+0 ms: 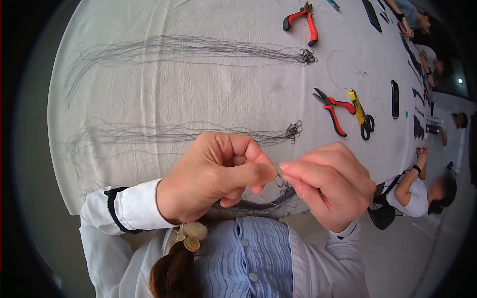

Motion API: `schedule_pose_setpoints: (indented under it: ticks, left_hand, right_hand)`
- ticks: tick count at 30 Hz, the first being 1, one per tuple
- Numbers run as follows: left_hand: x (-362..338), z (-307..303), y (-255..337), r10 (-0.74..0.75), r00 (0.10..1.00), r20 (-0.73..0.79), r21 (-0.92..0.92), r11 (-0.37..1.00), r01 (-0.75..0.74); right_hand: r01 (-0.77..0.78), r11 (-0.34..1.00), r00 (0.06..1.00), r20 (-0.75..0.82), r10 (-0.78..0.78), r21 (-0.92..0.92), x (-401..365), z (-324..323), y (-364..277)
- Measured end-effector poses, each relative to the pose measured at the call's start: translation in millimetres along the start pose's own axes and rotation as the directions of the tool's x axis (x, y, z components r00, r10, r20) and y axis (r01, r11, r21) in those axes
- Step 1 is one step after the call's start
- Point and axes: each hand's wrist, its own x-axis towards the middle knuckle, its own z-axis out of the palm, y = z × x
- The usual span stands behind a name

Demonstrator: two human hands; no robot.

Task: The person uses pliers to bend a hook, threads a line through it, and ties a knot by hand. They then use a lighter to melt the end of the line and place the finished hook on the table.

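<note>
My left hand point(218, 174) is pinched closed, thumb against forefinger, on a small dark hook point(279, 180). Close to its right, my right hand point(330, 184) pinches a thin line beside the same hook, fingertips nearly touching those of my left hand. The line's loop hangs below the fingertips. Beneath my hands, a bundle of dark line point(285, 198) lies along the table's near edge. Just beyond them is a bundle of lines with clustered hooks point(294, 130), and farther off a second such bundle point(308, 56).
The white cloth point(208, 94) covers the table. Red-handled pliers point(333, 109), more red-handled pliers point(310, 25), a yellow cutter point(357, 108), black scissors point(367, 127) and a black phone point(395, 99) lie on it. Several people sit at the right, one in a white shirt point(416, 196).
</note>
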Motion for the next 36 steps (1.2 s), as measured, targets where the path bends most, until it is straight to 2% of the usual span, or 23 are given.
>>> schedule_pose_setpoints:
  ticks: [9, 21, 23, 25, 27, 28, 29, 30, 32, 33, 35, 36]
  left_hand:
    - [-0.1, 0.2, -1.2, 0.004, 1.000, -0.003, 0.030, 1.000, -0.004]
    - [-0.7, 1.1, -0.1, -0.004, 0.999, 0.035, 0.058, 0.998, 0.002]
    - [-1.3, 1.1, 0.1, -0.008, 0.999, 0.034, 0.055, 0.998, 0.006]
    - [-1.0, 0.2, -0.9, -0.011, 0.999, 0.031, 0.051, 0.999, 0.010]
    - [0.9, -1.8, -4.4, 0.127, 0.992, 0.004, 0.108, 0.986, -0.127]
    - [0.7, -1.3, -3.9, 0.130, 0.992, 0.005, 0.109, 0.986, -0.129]
    - [0.6, -0.8, -3.1, 0.208, 0.978, -0.025, 0.160, 0.966, -0.202]
    - [0.1, -0.2, -2.6, 0.287, 0.957, -0.050, 0.213, 0.939, -0.271]
    - [-1.3, 1.3, -3.4, 0.351, 0.935, -0.056, 0.268, 0.907, -0.324]
    - [-2.2, 2.0, -4.2, 0.410, 0.910, -0.059, 0.321, 0.871, -0.372]
    - [-4.1, 2.6, -5.8, 0.446, 0.894, -0.048, 0.373, 0.838, -0.398]
    - [-5.2, 3.0, -6.3, 0.481, 0.876, -0.039, 0.421, 0.803, -0.422]
  right_hand:
    - [0.003, 1.000, 0.999, 0.048, -0.003, -0.013, 0.5, 0.0, -1.8]
    - [-0.005, 1.000, 1.000, 0.016, 0.006, -0.025, 1.3, 6.2, -5.4]
    - [-0.027, 0.992, 0.999, -0.025, 0.024, -0.126, 0.2, 5.0, -5.6]
    - [-0.044, 0.991, 0.999, 0.005, 0.045, -0.130, -1.0, -1.9, -4.2]
    - [-0.058, 0.989, 0.997, 0.034, 0.064, -0.137, -2.6, -14.2, -4.5]
    - [-0.074, 0.995, 0.977, 0.197, 0.087, -0.072, -3.7, -22.8, -7.5]
    - [-0.100, 0.995, 0.930, 0.355, 0.097, -0.010, -4.8, -29.8, -10.0]
    - [-0.097, 0.995, 0.931, 0.352, 0.095, -0.012, -6.4, -34.8, -11.5]
    - [-0.144, 0.985, 0.867, 0.493, 0.076, 0.100, -9.0, -41.7, -13.9]
    - [-0.143, 0.985, 0.869, 0.488, 0.078, 0.097, -7.8, -42.5, -14.7]
    - [-0.256, 0.965, 0.953, 0.182, 0.244, 0.048, -3.5, -41.4, -15.0]
    - [-0.258, 0.965, 0.953, 0.176, 0.247, 0.045, -2.2, -38.8, -13.9]
